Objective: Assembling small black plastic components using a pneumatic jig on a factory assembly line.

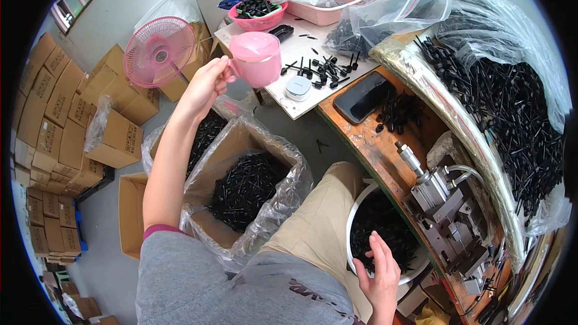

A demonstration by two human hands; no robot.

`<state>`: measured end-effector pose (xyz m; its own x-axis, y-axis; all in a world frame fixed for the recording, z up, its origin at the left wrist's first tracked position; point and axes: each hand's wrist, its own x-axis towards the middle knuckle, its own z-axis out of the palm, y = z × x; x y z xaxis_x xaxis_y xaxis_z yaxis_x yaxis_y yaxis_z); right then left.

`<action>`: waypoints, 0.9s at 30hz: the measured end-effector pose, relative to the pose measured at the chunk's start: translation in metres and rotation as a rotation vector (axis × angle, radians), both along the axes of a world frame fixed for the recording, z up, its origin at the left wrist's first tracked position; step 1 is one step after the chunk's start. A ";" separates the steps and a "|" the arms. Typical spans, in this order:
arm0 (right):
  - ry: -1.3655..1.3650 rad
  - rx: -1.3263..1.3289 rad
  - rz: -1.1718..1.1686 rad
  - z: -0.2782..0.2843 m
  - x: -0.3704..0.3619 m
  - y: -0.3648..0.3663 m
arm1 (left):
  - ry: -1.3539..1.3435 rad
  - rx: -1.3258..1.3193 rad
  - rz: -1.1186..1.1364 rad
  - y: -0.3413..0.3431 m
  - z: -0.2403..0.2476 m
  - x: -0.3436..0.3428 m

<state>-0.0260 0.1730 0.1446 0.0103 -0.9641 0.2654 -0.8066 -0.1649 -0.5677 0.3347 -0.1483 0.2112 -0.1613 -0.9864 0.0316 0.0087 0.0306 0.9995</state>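
Note:
My left hand [212,81] is raised at the end of an outstretched arm, its fingers closed on the handle of a pink mug [260,63]. The mug is held up in front of the white table's [295,107] near left corner, its top covered by a pink lid. My right hand [380,271] hangs low at the right, fingers apart and slightly bent, with nothing in it. Beneath and beyond it stands a white bucket [351,229] with small black parts [373,216] inside.
A plastic-lined carton [208,165] of black parts stands left of my legs. The wooden bench [355,138] bears a phone [361,99] and a metal fixture [451,216]. A round white case [298,87] lies on the table. A pink fan [159,54] and stacked cartons [60,108] are at left.

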 end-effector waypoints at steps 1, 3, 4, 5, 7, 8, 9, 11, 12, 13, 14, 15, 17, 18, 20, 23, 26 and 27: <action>-0.009 -0.022 0.037 0.005 0.001 -0.003 | 0.005 0.007 -0.030 0.014 0.006 -0.004; -0.046 -0.107 0.100 0.014 0.001 -0.014 | -0.012 0.015 -0.046 0.043 0.018 -0.017; -0.075 -0.148 0.128 0.018 0.001 -0.020 | -0.025 0.023 -0.055 0.057 0.023 -0.022; -0.103 -0.190 0.154 0.023 0.001 -0.028 | -0.024 0.025 -0.080 0.068 0.026 -0.027; -0.236 -0.320 0.096 0.038 0.005 -0.048 | -0.025 0.041 -0.134 0.091 0.027 -0.034; -0.267 -0.403 0.059 0.044 0.006 -0.057 | -0.001 0.059 -0.151 0.101 0.025 -0.039; -0.296 -0.459 0.036 0.055 0.007 -0.066 | 0.025 0.072 -0.166 0.111 0.024 -0.047; -0.275 -0.495 0.038 0.077 0.006 -0.077 | 0.022 0.104 -0.224 0.124 0.025 -0.061; -0.246 -0.497 0.083 0.089 0.007 -0.084 | 0.006 0.121 -0.250 0.129 0.023 -0.064; -0.217 -0.499 0.128 0.099 0.008 -0.092 | -0.010 0.138 -0.276 0.134 0.021 -0.069; -0.181 -0.494 0.161 0.111 0.010 -0.097 | -0.004 0.142 -0.302 0.138 0.021 -0.074; -0.146 -0.487 0.199 0.118 0.013 -0.103 | -0.011 0.165 -0.335 0.140 0.017 -0.076; -0.060 -0.417 0.249 0.125 0.016 -0.110 | -0.009 0.187 -0.381 0.146 0.015 -0.085; -0.027 -0.386 0.260 0.131 0.019 -0.111 | -0.022 0.201 -0.387 0.150 0.016 -0.091; 0.010 -0.319 0.278 0.135 0.023 -0.116 | -0.013 0.233 -0.434 0.155 0.020 -0.099; 0.039 -0.257 0.281 0.133 0.026 -0.117 | 0.002 0.205 -0.459 0.160 0.021 -0.113; 0.015 -0.207 0.277 0.130 0.022 -0.119 | -0.007 0.195 -0.492 0.160 0.020 -0.121; -0.008 -0.170 0.274 0.129 0.020 -0.119 | -0.012 0.196 -0.498 0.160 0.019 -0.122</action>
